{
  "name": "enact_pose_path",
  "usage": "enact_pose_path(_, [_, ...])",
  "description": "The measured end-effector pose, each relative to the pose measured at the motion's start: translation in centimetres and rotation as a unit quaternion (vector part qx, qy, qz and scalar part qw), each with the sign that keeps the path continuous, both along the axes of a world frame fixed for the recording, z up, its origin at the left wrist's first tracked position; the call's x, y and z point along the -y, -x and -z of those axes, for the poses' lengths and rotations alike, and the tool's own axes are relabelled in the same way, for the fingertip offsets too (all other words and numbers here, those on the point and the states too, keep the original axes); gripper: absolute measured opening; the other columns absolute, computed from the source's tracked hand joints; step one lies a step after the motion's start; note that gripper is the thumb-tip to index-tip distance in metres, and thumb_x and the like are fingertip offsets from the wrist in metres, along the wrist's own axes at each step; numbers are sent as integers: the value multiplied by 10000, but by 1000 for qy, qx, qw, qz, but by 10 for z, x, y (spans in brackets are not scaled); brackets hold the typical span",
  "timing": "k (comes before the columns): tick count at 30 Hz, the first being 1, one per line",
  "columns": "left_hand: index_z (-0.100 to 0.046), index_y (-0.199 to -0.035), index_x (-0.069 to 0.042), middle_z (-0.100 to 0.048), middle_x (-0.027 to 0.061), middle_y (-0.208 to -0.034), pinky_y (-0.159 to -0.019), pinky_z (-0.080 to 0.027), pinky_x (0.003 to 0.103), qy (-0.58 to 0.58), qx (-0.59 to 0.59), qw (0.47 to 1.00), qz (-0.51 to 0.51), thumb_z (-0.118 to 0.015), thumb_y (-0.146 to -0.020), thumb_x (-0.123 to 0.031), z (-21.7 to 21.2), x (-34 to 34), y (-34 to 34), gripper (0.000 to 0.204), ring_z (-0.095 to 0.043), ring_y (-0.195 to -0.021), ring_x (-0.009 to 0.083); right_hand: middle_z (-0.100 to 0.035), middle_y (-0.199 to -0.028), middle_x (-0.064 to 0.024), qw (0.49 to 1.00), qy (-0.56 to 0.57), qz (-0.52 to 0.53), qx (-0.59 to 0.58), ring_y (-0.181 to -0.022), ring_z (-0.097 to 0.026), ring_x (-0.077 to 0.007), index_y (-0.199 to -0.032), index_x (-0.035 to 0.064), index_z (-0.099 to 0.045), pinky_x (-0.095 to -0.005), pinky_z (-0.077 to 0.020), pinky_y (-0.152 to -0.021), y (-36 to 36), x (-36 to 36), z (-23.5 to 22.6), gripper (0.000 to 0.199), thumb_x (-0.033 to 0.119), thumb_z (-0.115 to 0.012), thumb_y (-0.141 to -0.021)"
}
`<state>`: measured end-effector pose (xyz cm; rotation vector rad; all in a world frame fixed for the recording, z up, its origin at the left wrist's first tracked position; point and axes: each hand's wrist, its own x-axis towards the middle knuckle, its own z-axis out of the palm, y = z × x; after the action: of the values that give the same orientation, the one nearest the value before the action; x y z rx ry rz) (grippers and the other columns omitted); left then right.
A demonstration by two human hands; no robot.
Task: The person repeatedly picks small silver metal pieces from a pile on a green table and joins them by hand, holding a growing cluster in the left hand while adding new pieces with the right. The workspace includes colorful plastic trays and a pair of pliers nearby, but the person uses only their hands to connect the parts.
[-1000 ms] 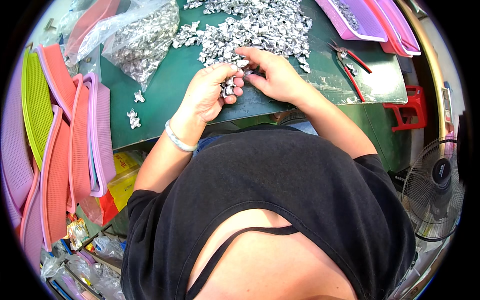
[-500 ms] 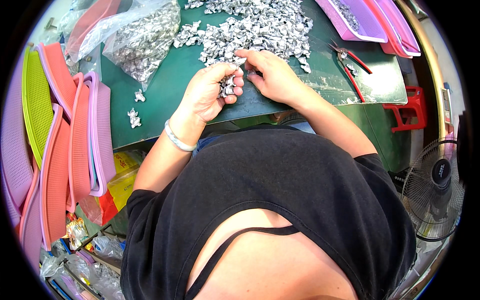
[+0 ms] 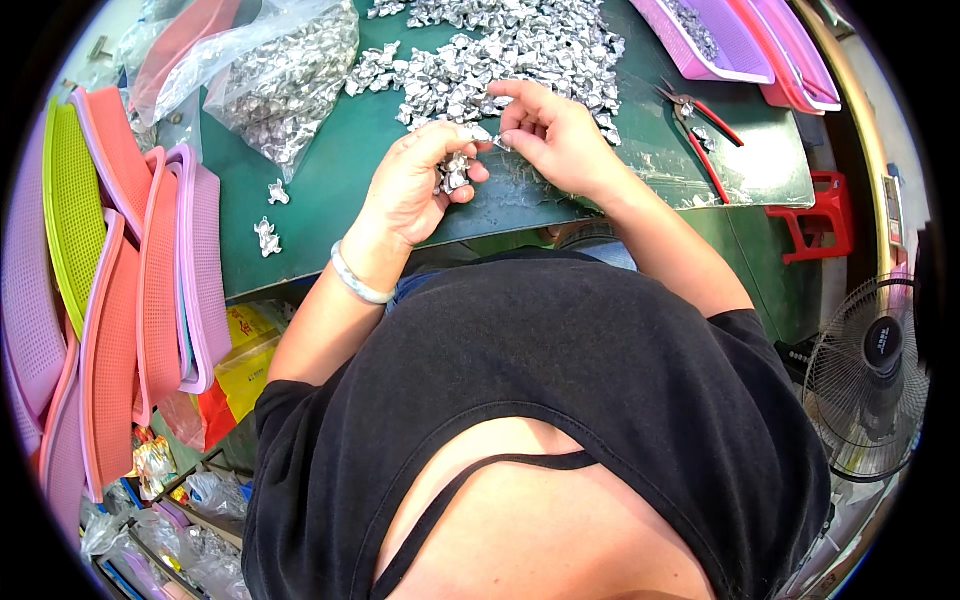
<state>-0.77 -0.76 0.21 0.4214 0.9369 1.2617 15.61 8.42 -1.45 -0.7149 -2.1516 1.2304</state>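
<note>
Several small silver metal figurines [image 3: 455, 172] are bunched in the palm of my left hand [image 3: 400, 185], its fingers curled round them. Another silver piece [image 3: 479, 134] pokes out between that thumb and forefinger. Close beside it, my right hand [image 3: 565, 150] pinches a tiny silver bit [image 3: 500, 143] at the thumb tip, forefinger raised; its exact shape is too small to tell. Both hands are above the near edge of the green table [image 3: 330, 210]. Just beyond them spreads a large heap of similar silver figurines [image 3: 520, 65].
A clear bag [image 3: 285, 85] of figurines lies at the left, with two loose figurines [image 3: 267, 238] nearer me. Red-handled cutting pliers [image 3: 700, 140] rest at the right, below a purple basket [image 3: 715, 60]. Stacked plastic baskets [image 3: 160, 290] crowd the left; a fan [image 3: 880, 345] stands at right.
My right hand has shifted slightly right, away from my left, and its forefinger has lifted. Some left fingers have loosened a little, showing more of the figurines.
</note>
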Motion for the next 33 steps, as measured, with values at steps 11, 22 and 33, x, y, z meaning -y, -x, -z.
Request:
enact_pose_path(11, [-518, -887, -56, -584, 80, -765, -477, -419, 237, -25, 23, 999, -1, -542, -793, -110, 7, -2, 2, 111, -578, -658, 177, -570, -795, -14, 977, 162, -2, -138, -734, -536, -56, -1158, 5, -464, -190, -432, -672, 1, 1, -17, 396, -14, -575, -778])
enact_pose_path(22, [-541, -847, -68, -565, 42, -714, -454, -379, 207, 5, -59, 998, 9, -558, -839, -188, 0, -3, -10, 121, -539, -594, 124, -576, -811, -43, 970, 187, -32, -152, -720, -548, -70, -1116, -28, -471, -207, -461, -642, 3, 7, -25, 351, -34, -553, -775])
enact_pose_path(33, [-522, -864, -40, -560, 54, -708, -434, -384, 206, 34, -31, 999, 12, -480, -877, -186, 0, -2, -9, 153, -536, -572, 130, -563, -940, -52, 960, 227, -76, -146, -787, -560, -84, -1189, 11, -449, -217, -466, -675, 0, 10, -27, 404, 3, -555, -800])
